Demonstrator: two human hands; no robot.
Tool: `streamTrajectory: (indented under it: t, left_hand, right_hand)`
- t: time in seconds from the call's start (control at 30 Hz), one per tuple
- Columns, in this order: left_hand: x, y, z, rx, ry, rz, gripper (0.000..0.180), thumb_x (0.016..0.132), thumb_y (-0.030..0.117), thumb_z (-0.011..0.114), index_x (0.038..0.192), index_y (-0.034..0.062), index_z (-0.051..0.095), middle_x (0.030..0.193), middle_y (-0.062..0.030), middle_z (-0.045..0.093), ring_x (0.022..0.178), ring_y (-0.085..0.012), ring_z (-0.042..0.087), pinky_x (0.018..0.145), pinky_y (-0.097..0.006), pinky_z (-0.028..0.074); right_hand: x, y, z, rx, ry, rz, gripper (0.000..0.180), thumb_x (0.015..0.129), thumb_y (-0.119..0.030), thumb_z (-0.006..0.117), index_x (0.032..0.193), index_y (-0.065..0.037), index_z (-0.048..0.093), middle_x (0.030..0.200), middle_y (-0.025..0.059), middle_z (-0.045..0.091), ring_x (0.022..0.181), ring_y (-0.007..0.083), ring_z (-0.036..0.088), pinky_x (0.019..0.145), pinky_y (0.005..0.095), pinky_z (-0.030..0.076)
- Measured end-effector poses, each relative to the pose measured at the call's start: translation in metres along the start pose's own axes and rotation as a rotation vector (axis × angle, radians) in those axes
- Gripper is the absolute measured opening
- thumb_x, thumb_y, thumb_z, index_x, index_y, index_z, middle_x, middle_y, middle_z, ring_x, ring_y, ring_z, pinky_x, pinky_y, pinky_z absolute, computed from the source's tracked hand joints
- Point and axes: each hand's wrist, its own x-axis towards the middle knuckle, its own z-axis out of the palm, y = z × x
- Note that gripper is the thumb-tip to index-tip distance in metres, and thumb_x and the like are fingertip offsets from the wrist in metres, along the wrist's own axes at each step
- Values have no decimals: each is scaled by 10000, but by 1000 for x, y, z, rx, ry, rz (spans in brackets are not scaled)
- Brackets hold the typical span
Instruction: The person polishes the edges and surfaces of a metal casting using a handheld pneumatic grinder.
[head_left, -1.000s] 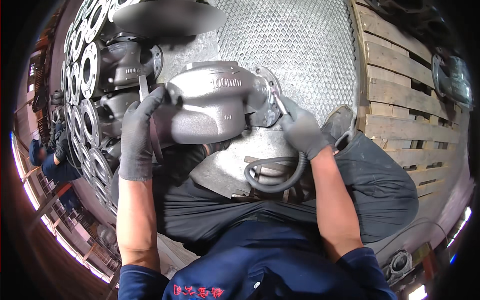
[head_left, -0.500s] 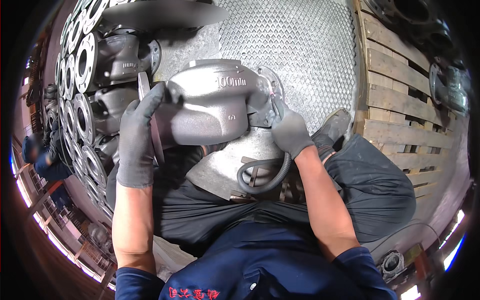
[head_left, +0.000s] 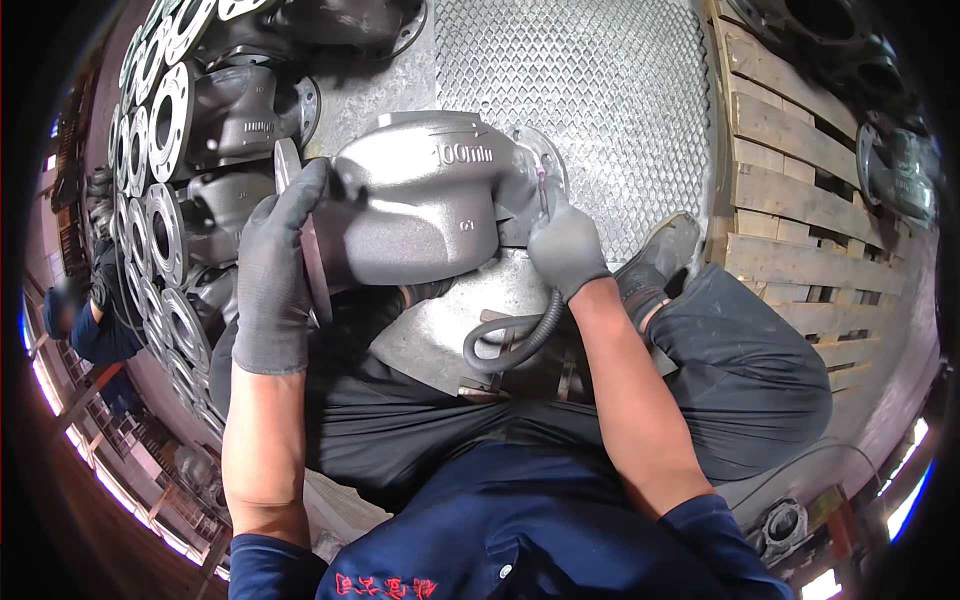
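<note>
A grey cast-metal valve body (head_left: 415, 210) with raised lettering lies on its side before me, a flange at either end. My left hand (head_left: 280, 260), in a dark grey glove, grips the rim of its left flange (head_left: 315, 255), thumb and fingers closed around the edge. My right hand (head_left: 568, 248), gloved alike, is wrapped round a slim die grinder; its body is mostly hidden in the palm. The grinder's thin shaft and pinkish tip (head_left: 541, 172) reach the inner side of the right flange (head_left: 548, 150). A black corrugated hose (head_left: 520, 352) loops below that hand.
Several similar valve castings (head_left: 230, 120) stand crowded along the left. A diamond-patterned metal plate (head_left: 590, 80) lies ahead, with a wooden pallet (head_left: 790, 200) to the right. My legs bend around the workpiece. A co-worker (head_left: 95, 310) is at the far left.
My right hand has shifted slightly left with the grinder, and its hose loop has moved left too. My left hand keeps its hold. A blurred grey shape at the upper left is gone.
</note>
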Motion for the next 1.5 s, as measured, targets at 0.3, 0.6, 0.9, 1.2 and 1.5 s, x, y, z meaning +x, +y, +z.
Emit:
streamTrajectory:
  t: [0.3,0.6,0.9,1.2,1.5]
  left_hand:
    - [-4,-1,9,-9,68,91,520,969,341,810,1213,-94,660,1071,-148,730,904,-204,738,798,-325,612]
    - [1,-2,2,14,81,80,513,980,338,798,1227,-93,670,1112,-156,733,950,-204,740,818,-331,616]
    - [-8,5,13,-35,55,96,545,983,333,791,1252,-118,645,1120,-164,734,948,-221,744,839,-351,619]
    - [-3,5,8,-6,55,73,534,1007,316,765,1313,-109,656,1169,-159,735,1006,-211,734,880,-336,604]
    - [18,-10,-16,-50,71,64,450,1063,265,676,1394,-38,651,1225,-138,723,1084,-205,717,943,-327,592]
  right_hand:
    - [-27,23,30,-40,-1,-4,595,954,-70,517,1548,-38,494,894,325,705,891,526,692,832,595,551]
    - [-27,23,4,94,-3,-39,535,962,-104,504,1490,-92,590,1132,325,716,1055,506,693,964,539,556]
    - [-11,30,-18,-4,-135,-83,567,954,-102,518,1517,-107,582,1067,303,724,1003,489,702,930,530,559]
    - [-9,44,-10,47,-64,-168,591,964,-117,522,1553,-60,524,924,324,725,894,493,713,847,551,568]
    - [-22,13,45,259,104,-93,646,1004,-97,516,1638,-108,394,1031,325,713,911,507,709,820,551,576]
